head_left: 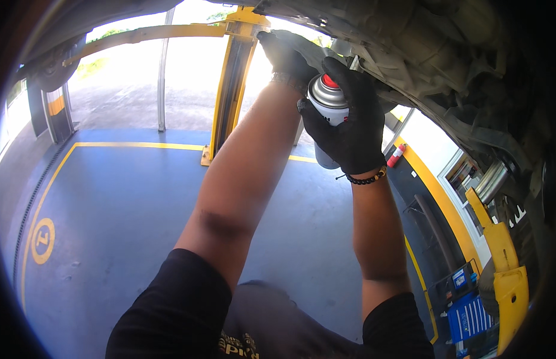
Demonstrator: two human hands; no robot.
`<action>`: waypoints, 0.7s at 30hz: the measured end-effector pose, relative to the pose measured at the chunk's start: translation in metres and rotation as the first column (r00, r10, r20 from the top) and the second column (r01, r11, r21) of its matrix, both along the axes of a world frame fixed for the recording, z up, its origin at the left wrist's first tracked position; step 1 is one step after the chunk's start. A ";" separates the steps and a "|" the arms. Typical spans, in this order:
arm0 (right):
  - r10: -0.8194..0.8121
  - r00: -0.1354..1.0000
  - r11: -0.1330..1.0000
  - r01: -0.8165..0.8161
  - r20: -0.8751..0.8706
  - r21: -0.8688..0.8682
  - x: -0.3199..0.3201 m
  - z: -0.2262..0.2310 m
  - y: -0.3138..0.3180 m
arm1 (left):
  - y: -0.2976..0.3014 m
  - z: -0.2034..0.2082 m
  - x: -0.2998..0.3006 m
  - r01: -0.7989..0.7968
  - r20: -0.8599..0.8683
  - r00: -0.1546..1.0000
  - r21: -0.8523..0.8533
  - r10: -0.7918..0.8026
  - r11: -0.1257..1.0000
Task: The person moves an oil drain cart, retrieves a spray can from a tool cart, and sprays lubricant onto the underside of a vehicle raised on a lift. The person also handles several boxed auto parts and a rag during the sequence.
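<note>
My right hand (359,122), in a black glove, is wrapped round an aerosol spray can (329,111). The can has a white body, a silver top and a red nozzle, with a finger raised beside the nozzle. Farther up and to the left, my left hand (287,58), also gloved in black, reaches toward the underside of a raised vehicle (409,45). Its fingers are blurred and partly hidden, so their grip and anything in them do not show clearly. A pale haze hangs near the left hand and the can.
Yellow lift arms (152,35) reach under the vehicle from a yellow lift post (230,90); another yellow arm (510,287) is close at right. Blue floor (128,221) with yellow lines lies below. A red fire extinguisher (396,155) and a blue tool cabinet (469,317) stand along the right side.
</note>
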State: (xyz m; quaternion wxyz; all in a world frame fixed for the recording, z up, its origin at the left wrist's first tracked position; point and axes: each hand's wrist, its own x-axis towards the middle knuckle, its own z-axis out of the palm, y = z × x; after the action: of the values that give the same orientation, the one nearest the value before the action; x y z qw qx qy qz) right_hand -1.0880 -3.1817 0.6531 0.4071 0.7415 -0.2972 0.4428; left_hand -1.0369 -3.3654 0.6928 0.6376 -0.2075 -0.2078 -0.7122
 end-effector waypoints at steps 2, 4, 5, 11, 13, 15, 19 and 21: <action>0.027 0.999 0.998 -0.025 0.027 -0.057 -0.003 -0.001 0.002 | 0.000 0.002 -0.001 0.065 -0.025 0.998 -0.004 -0.065 0.998; 0.041 0.998 0.999 -0.042 0.046 0.004 -0.006 -0.004 0.007 | -0.003 0.004 -0.006 0.090 -0.040 0.995 -0.039 -0.091 0.995; 0.018 0.999 1.000 -0.018 0.045 0.008 -0.007 -0.004 0.009 | -0.005 0.005 -0.010 0.085 -0.040 0.995 -0.070 -0.087 0.994; 0.028 1.000 0.999 -0.028 0.015 0.021 -0.008 -0.005 0.021 | -0.034 0.015 -0.042 0.040 -0.211 0.972 -0.295 -0.106 0.955; 0.029 0.999 0.999 -0.029 0.015 0.018 -0.008 -0.003 0.024 | -0.042 0.015 -0.048 0.066 -0.251 0.954 -0.351 -0.162 0.934; 0.009 0.998 0.998 -0.004 -0.060 0.070 -0.008 0.000 0.028 | -0.049 0.010 -0.053 0.096 -0.252 0.951 -0.311 -0.179 0.946; -0.006 0.998 0.996 0.011 -0.057 0.089 -0.006 0.003 0.030 | -0.073 0.011 -0.065 0.023 -0.290 0.939 -0.484 -0.185 0.875; 0.026 0.991 0.998 -0.018 -0.128 0.064 -0.003 0.003 0.028 | -0.086 0.011 -0.072 0.541 -0.671 0.173 -0.547 -0.721 0.639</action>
State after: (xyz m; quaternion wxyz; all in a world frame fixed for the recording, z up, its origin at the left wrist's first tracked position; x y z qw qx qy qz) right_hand -1.0914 -3.1534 0.6559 0.3970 0.7841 -0.2761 0.3890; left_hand -1.1085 -3.4516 0.7040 0.2723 -0.6521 0.1760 -0.6852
